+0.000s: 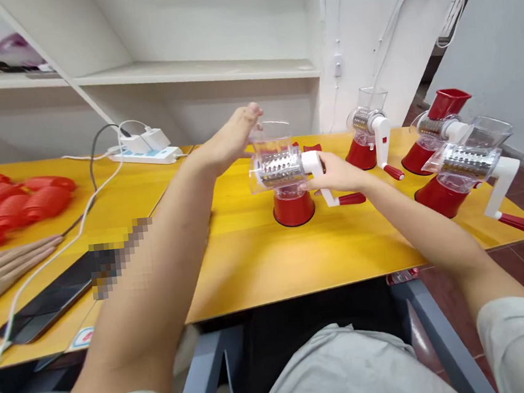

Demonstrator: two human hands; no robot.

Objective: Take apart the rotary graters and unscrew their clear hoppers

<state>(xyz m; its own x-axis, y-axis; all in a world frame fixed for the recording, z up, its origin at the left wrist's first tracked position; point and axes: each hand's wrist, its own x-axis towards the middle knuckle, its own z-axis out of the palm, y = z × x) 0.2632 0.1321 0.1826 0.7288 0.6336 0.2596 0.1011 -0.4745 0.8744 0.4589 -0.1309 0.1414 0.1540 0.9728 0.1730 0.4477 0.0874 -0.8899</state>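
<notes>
- Red-based rotary grater (282, 168) stands on the table (254, 265): light, stiff plastic, best gripped at its red base (293, 209).
- We see right hand (336, 174) fingers curled onto the white crank end (312, 164); left hand (233, 142) fingers bunched beside the clear hopper (270, 140), hold unclear.

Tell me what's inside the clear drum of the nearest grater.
A perforated metal cylinder sits inside the clear drum; its end behind the white cap, where the right hand rests, cannot be seen.

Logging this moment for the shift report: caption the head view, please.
Right hand on a red-based rotary drum grater, left hand raised beside its clear hopper, on a yellow table.
</notes>
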